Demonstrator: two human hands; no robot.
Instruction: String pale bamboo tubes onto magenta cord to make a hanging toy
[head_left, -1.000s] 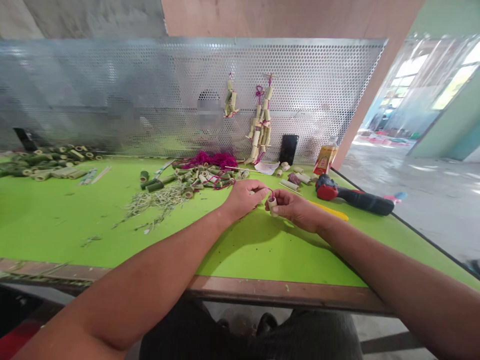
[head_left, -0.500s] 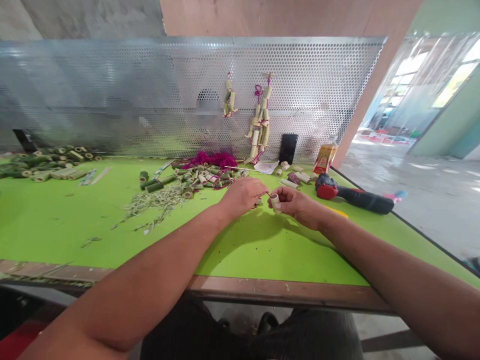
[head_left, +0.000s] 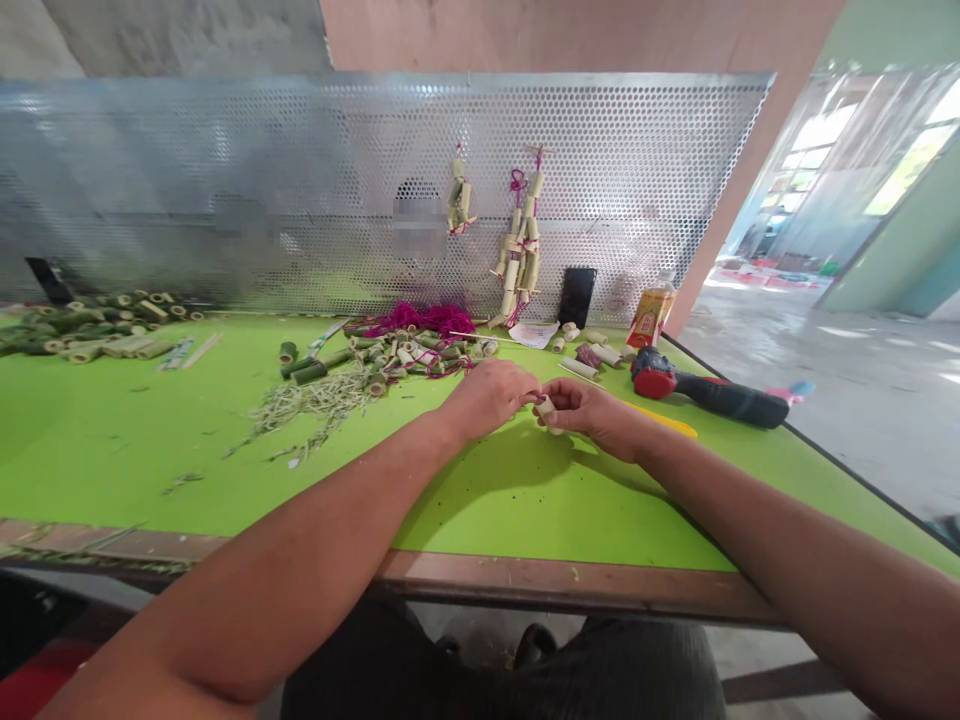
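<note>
A short, pale bamboo tube (head_left: 546,407) is pinched between the thumb and fingers of my right hand (head_left: 592,412), just above the green tabletop, its upper end tilted towards my left hand. My left hand (head_left: 493,396) has its fingertips closed at that end of the tube, on a dark magenta string (head_left: 538,398). Only a bit of the string shows; the rest is hidden by the fingers. Behind my hands lie loose bamboo tubes (head_left: 579,369) and a pile of cut green bamboo pieces (head_left: 405,355) with magenta string (head_left: 431,319) on it.
A red-and-black power tool (head_left: 705,392) lies to the right, near a bottle with a red-and-gold label (head_left: 649,315). A phone (head_left: 577,296) leans against the perforated metal panel (head_left: 315,200), where strung bamboo figures (head_left: 521,245) hang. Shavings (head_left: 319,405) lie left; more bamboo (head_left: 97,330) is far left.
The tube in my right hand has tipped from nearly upright towards the left. My left fingertips have come closer to its opening, and less string shows between the hands.
</note>
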